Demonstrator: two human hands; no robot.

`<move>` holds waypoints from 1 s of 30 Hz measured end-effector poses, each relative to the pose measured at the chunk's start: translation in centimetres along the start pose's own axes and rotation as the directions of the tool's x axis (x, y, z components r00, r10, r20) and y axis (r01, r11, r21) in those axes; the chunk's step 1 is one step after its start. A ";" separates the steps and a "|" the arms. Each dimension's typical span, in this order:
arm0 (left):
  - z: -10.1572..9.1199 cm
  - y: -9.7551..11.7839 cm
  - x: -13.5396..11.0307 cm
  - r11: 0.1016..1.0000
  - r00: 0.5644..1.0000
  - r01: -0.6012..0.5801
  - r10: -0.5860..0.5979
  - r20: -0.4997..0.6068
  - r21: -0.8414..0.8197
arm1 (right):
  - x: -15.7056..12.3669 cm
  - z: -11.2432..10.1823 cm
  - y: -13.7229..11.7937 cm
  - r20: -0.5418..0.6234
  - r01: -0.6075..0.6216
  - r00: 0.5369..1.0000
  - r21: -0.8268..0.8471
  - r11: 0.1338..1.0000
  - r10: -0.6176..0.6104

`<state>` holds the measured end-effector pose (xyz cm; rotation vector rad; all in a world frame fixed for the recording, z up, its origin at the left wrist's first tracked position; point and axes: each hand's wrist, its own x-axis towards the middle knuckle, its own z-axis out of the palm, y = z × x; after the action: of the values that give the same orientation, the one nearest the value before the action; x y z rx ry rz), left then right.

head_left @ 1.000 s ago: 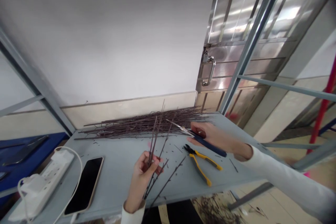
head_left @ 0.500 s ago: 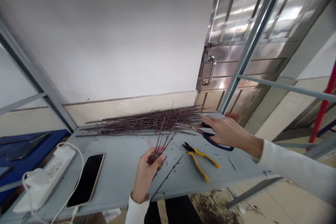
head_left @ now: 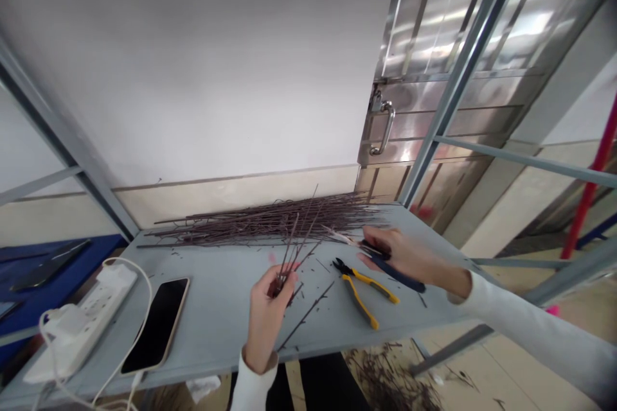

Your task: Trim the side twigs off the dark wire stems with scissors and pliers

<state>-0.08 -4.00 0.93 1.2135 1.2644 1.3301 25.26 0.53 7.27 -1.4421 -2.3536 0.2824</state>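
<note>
Several thin dark twigs (head_left: pixel 295 245) stand up out of my left hand (head_left: pixel 270 298), whose fingers are closed around their lower ends. My right hand (head_left: pixel 398 255) grips the dark handles of a pair of scissors (head_left: pixel 341 237); the blades point left toward the twigs and look nearly closed. Apart from both hands, yellow-handled cutting pliers (head_left: pixel 359 288) lie on the grey tabletop (head_left: pixel 222 295) with their handles spread. One loose twig (head_left: pixel 306 314) rests just right of my left hand. Behind the hands, a long heap of twigs (head_left: pixel 250 221) stretches along the wall.
A phone (head_left: pixel 157 324) and a white power strip (head_left: pixel 87 321) with cables lie at the left. Metal frame posts (head_left: pixel 463 77) rise at the table's ends. Twig scraps (head_left: pixel 390 379) litter the floor below the front edge.
My right hand has lowered slightly and turned, and the scissors have gone from spread handles to nearly closed. My left hand still holds the twigs, with little movement.
</note>
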 end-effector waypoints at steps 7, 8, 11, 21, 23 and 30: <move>1.1 -0.6 -0.6 0.970 0.974 -0.198 0.211 -0.086 0.139 | -0.5 -1.5 -1.3 0.167 -0.123 0.981 0.156 0.980 0.096; 1.5 -0.9 -0.8 0.959 0.963 -0.232 0.250 -0.098 0.165 | -0.6 -1.9 -1.3 0.196 -0.139 0.975 0.177 0.974 0.104; 2.5 -1.4 -1.3 0.925 0.939 -0.298 0.329 -0.101 0.237 | -0.5 -2.7 -1.1 0.242 -0.184 0.961 0.185 0.965 0.136; 3.5 -1.4 -2.2 0.885 0.927 -0.354 0.374 -0.008 0.303 | -0.8 -2.8 -0.2 0.180 -0.102 0.980 0.061 0.993 0.089; 3.4 -1.4 -2.1 0.890 0.931 -0.347 0.364 -0.002 0.297 | -0.9 -2.6 -0.1 0.152 -0.090 0.985 0.060 0.994 0.080; 2.9 -1.3 -1.8 0.908 0.937 -0.337 0.350 -0.011 0.250 | -1.2 -1.9 -0.2 0.077 -0.119 0.990 0.054 0.991 0.114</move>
<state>3.01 -5.40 -0.48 1.6435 1.3244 1.4972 26.35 -0.70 8.83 -1.5690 -2.3011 0.4387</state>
